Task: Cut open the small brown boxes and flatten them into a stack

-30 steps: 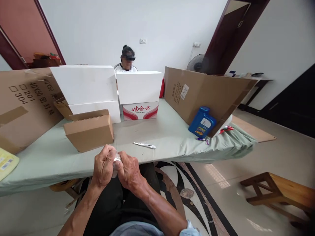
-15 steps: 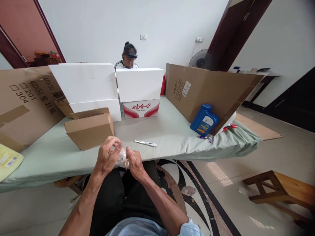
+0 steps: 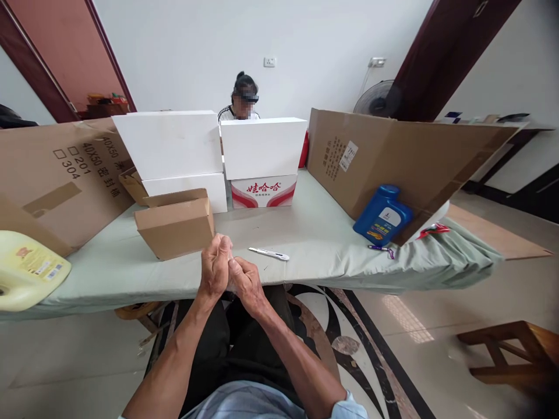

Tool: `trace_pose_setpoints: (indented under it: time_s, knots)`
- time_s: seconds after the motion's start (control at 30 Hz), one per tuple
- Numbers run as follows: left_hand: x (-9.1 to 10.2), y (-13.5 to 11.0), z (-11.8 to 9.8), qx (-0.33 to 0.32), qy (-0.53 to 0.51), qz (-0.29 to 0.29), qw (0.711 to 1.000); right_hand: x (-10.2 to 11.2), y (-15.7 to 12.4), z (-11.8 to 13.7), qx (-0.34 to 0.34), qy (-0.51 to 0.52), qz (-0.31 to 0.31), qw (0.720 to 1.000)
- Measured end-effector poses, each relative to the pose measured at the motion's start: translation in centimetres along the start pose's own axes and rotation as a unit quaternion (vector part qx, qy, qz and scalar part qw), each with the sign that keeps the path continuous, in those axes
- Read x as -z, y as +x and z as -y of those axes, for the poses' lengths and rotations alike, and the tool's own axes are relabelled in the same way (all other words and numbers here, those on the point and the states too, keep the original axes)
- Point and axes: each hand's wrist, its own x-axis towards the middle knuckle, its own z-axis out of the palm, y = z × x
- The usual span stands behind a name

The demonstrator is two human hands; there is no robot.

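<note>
My left hand (image 3: 215,266) and my right hand (image 3: 247,282) meet at the table's front edge, above my lap. Both are closed, thumbs up and close together, around a crinkled piece of clear plastic (image 3: 231,285). Only a sliver of it shows between the palms; the rest is hidden by my fingers. A white utility knife (image 3: 268,254) lies flat on the table just right of my right hand. An open brown cardboard box (image 3: 177,228) stands just beyond my left hand.
White boxes (image 3: 170,145) and a red-and-white printed carton (image 3: 262,192) stand stacked at the back. Large cardboard sheets (image 3: 371,157) flank both sides. A blue bottle (image 3: 383,216) stands right, a yellow jug (image 3: 32,270) left. Another person (image 3: 240,105) sits behind the boxes.
My hands have drawn together and closed over the clear plastic, which showed between them before. The view has shifted slightly left.
</note>
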Motion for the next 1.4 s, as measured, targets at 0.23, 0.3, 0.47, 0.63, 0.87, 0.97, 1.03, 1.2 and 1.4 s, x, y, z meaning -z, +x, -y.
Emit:
trace_pose_setpoints:
  time_s: [0.23,0.3,0.47,0.63,0.87,0.97,1.03,1.2,1.4]
  knots:
    - [2.0,1.0,-3.0,0.066,-0.177,0.080,0.979,-0.6,-0.9,-0.2,-0.121,0.157,0.054,0.979]
    - [1.6,0.3,-3.4,0.064,-0.139,0.110,0.982,-0.8,-1.0,-0.1,-0.112,0.150,0.056,0.981]
    - [-0.2,-0.9,-2.7,0.042,-0.084,0.067,0.993,-0.5,-1.3,0.8,-0.001,0.030,0.018,0.999]
    - [-1.0,0.1,-1.9,0.072,-0.190,-0.004,0.979,-0.1,-1.7,1.9,0.057,-0.066,0.022,0.996]
    - [1.3,-0.2,-2.9,0.066,-0.107,0.024,0.992,0.0,-1.1,0.9,0.082,-0.120,0.004,0.989]
    - [1.5,-0.5,-3.1,0.061,-0.077,0.029,0.995,-0.1,-1.3,1.0,0.110,-0.176,0.005,0.978]
    - [1.1,-0.6,-3.0,0.077,-0.143,0.050,0.986,-0.3,-1.5,1.3,0.127,-0.194,0.017,0.973]
    - [0.2,-1.1,-3.1,0.082,-0.254,0.050,0.962,-0.1,-2.2,2.2,0.133,-0.223,0.040,0.965]
    - [-0.1,-1.5,-3.1,0.092,-0.264,0.019,0.960,0.3,-2.2,1.9,0.132,-0.252,0.047,0.957]
